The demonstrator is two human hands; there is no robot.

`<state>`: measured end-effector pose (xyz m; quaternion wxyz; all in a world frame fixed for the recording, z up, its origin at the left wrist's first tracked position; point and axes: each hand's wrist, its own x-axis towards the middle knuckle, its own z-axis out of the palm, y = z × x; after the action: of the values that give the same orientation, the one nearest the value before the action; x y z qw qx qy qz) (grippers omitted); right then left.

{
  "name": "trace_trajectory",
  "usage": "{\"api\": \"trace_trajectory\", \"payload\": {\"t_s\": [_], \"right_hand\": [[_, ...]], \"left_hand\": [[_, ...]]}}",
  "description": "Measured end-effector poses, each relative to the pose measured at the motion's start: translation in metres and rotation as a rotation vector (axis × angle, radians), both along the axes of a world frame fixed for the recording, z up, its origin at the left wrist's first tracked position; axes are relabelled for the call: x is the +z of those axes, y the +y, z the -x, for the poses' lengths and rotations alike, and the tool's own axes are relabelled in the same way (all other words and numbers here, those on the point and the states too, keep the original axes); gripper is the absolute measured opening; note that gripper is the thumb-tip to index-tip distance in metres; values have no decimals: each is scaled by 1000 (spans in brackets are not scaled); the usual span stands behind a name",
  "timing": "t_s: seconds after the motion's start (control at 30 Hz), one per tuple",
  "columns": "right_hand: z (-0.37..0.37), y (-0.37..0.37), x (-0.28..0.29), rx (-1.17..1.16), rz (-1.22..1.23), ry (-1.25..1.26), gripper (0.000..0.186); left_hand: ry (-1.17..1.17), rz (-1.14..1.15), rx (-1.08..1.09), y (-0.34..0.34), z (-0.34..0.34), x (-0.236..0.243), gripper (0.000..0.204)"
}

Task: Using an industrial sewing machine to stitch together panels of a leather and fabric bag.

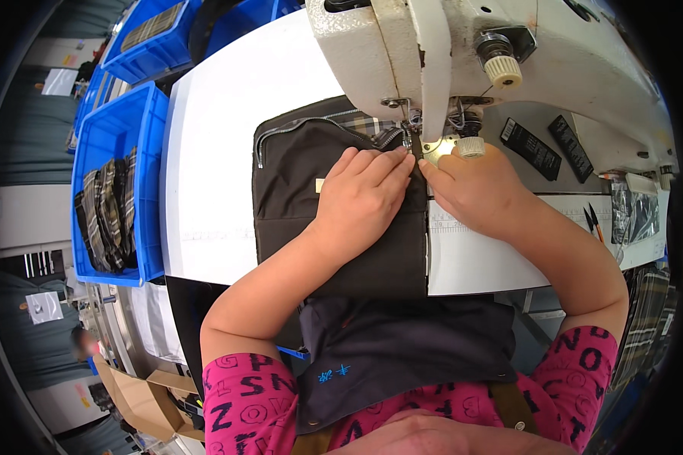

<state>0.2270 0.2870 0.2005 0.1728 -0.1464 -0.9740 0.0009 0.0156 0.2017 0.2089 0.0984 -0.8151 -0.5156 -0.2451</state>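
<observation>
White table [212, 174] fills the middle of the workplace, and on its left stand two blue bins with checked cloth inside — one near [150, 235], one farther [148, 62]. One sewing machine [357, 61] hangs over the work. Under it lies one dark cloth piece [292, 186], flat on the table, with one silver zipper [303, 120] curving to the needle area.

Left hand [368, 189] rests upon this cloth, four fingers almost straight and close together, their tips beside the zipper end. Right hand [478, 186] is bent, its forefinger touching the cloth edge near the needle. Whether either hand pinches the cloth — this I cannot tell. Two black tags [530, 148] lie to the right of the machine's needle.
</observation>
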Motion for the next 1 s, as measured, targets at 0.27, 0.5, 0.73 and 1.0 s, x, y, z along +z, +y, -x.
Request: {"api": "trace_trajectory", "payload": {"t_s": [0.27,0.5,0.73,1.0], "right_hand": [[2,6,0,-94,7,132,33],[8,3,3,-78,31,147,31],[6,-1,3,-97,106,94,22],[3,2,8,-128,46,132,18]], "left_hand": [[-52,-3,-13,3,2,-3,32],[-69,14,-8,2,3,-2,29],[-60,-22,-25,4,5,-8,28],[-54,7,-13,3,5,-5,31]]}}
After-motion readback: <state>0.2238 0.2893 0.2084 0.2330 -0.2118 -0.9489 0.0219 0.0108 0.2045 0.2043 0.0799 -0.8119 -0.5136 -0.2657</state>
